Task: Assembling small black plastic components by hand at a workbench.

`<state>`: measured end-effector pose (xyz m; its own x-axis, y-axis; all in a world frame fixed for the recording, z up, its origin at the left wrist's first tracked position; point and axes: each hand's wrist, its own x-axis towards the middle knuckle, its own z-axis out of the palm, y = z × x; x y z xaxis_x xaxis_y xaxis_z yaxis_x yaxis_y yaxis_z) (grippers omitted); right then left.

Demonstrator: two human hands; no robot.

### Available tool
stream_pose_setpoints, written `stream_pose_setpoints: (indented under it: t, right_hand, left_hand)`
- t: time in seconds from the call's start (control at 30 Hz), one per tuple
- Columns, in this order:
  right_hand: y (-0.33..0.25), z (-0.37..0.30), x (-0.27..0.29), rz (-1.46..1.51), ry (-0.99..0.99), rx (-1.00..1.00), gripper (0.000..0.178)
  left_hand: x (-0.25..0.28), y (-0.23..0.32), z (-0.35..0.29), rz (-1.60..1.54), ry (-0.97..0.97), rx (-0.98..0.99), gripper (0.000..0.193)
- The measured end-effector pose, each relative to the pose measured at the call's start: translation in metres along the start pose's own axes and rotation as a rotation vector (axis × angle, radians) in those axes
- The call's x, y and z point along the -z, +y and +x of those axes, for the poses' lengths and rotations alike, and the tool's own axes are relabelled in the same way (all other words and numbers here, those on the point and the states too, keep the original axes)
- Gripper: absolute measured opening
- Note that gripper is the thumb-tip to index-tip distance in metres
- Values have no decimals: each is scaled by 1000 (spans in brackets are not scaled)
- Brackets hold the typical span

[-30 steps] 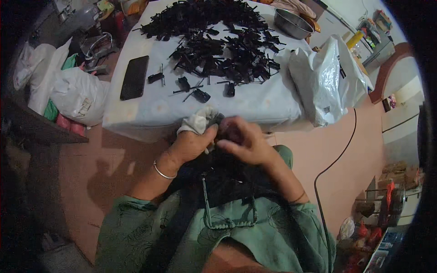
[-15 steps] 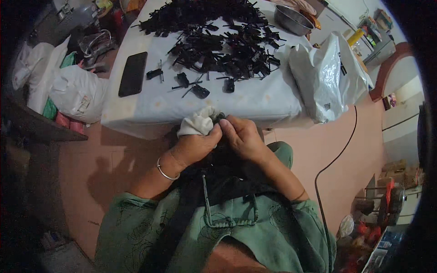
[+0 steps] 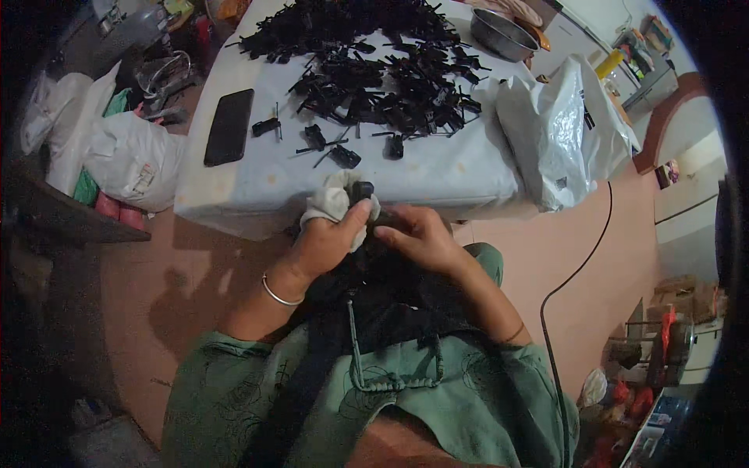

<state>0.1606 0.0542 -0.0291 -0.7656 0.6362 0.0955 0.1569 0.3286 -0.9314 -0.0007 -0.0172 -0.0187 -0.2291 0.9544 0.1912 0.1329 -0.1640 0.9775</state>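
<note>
My left hand (image 3: 328, 246) is closed around a crumpled off-white cloth (image 3: 329, 201), just in front of the table's near edge. Its thumb presses a small black plastic part (image 3: 363, 190) against the cloth, and the part's blocky end sticks up above the thumb. My right hand (image 3: 425, 240) is closed too, thumb and fingers pinching the other end of that part, much of which they hide. On the table beyond lie several loose black plastic parts (image 3: 344, 157) with thin prongs, in front of a large heap of similar ones (image 3: 351, 78).
A white cloth covers the table (image 3: 452, 178). A black phone (image 3: 228, 129) lies at its left, a metal bowl (image 3: 503, 35) at the far right, and a white plastic bag (image 3: 542, 140) on the right edge. Filled sacks (image 3: 133, 160) stand left; a black cable (image 3: 573, 277) crosses the right side.
My left hand has turned and risen slightly, so the black part's blocky end now shows above the thumb. My right hand has shifted slightly lower, its fingers less bunched.
</note>
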Motion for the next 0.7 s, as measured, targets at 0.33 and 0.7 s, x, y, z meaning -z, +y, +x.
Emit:
stream_pose_setpoints:
  t: [0.33, 0.7]
  right_hand:
    - [-8, 3, -2, 217, 139, 49, 17]
    - [-10, 4, -8, 135, 119, 24, 20]
  left_hand:
    - [-2, 14, -4, 40, -201, 131, 33]
    - [1, 0, -5, 73, -351, -14, 42]
